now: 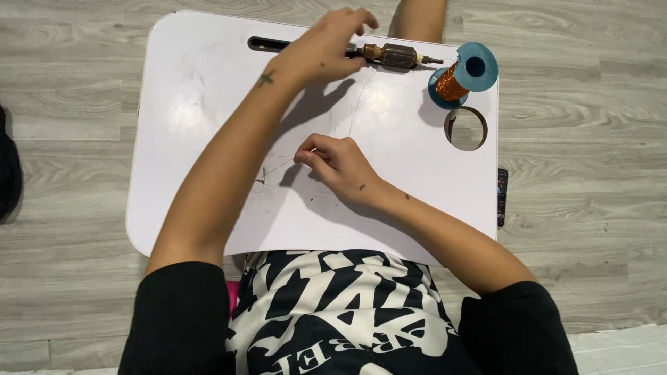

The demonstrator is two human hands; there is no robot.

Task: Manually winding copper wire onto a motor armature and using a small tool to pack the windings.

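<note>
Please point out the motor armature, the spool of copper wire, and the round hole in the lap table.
motor armature [397,55]: head view, on its dark wound core.
spool of copper wire [453,83]: head view, on the copper winding.
round hole [467,129]: head view, at the opening's middle.

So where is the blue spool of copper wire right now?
The blue spool of copper wire lies at the white lap table's far right corner, beside the round cup hole.

A white counter [194,125] with rounded corners stands over a grey wood floor [590,139]. It has a long slot near the far edge and a round hole [467,129] at the far right corner. On it lie a motor armature [397,56], a blue spool [462,75] of copper wire, and a thin wire [354,104].
</note>
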